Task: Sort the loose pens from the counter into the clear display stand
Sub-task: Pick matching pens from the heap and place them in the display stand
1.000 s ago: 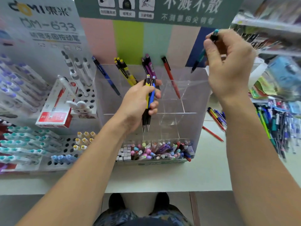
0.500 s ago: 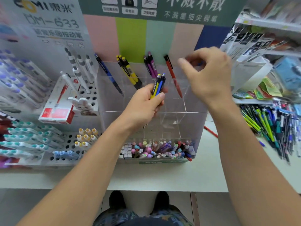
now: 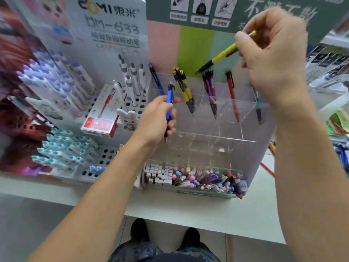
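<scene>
Leaning in the clear display stand [image 3: 217, 133] are yellow, purple and red pens, a bin of erasers [image 3: 194, 179] in front. My left hand [image 3: 156, 121] grips a blue pen [image 3: 169, 103] upright; my right hand [image 3: 273, 53], raised above, pinches a yellow pen [image 3: 219, 58] tip-down.

The right hand [image 3: 272, 59], which half a second ago hung with nothing in it over the stand [image 3: 217, 133], now pinches a yellow pen [image 3: 217, 60] above the stand's back row. The left hand [image 3: 156, 121], which held a yellow and a blue pen, now grips only the blue pen [image 3: 169, 103].
</scene>
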`<state>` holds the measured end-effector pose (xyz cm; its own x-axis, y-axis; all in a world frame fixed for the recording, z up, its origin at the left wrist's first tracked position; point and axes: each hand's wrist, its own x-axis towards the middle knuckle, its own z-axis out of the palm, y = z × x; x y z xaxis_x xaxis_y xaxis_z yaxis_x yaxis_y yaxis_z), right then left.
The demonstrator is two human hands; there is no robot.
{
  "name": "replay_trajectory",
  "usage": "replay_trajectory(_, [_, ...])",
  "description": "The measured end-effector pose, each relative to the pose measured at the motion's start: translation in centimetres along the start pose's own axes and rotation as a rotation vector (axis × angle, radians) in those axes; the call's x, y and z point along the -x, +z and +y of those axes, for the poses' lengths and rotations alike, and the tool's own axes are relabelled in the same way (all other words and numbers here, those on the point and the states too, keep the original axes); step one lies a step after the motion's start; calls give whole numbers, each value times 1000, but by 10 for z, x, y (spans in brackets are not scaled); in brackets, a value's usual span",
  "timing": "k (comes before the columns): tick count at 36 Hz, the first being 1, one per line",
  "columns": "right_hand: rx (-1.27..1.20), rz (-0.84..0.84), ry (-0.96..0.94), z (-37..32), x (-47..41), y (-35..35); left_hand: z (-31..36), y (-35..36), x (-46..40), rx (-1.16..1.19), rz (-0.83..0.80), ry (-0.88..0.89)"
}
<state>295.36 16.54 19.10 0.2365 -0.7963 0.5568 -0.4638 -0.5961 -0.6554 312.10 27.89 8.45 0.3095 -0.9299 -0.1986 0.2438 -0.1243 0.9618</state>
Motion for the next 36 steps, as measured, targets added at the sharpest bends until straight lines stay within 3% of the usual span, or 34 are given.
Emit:
replay_trajectory(5, [338,-303,-71,-10,-8,34,8,-2,5,137,-41,66])
replay_trajectory(11, [348,-499,-28,-14,-8,59,8,-5,3,42,2,176])
replay_trajectory(17, [187,-284,-3,-13,10,65,7,2,0,79,117,255])
replay_trajectory(22, [-3,-399,49,-21,26,77,9,5,-1,32,90,368])
replay_trajectory(27, [-265,-171,61,-29,16,72,20,-8,1,-93,231,488])
replay_trajectory(31, [-91,-132,-49,-37,4,75,29,-24,3,-78,386,546])
replay_trajectory(36, [325,-360,-171,-42,-4,102,33,-33,1,9,299,462])
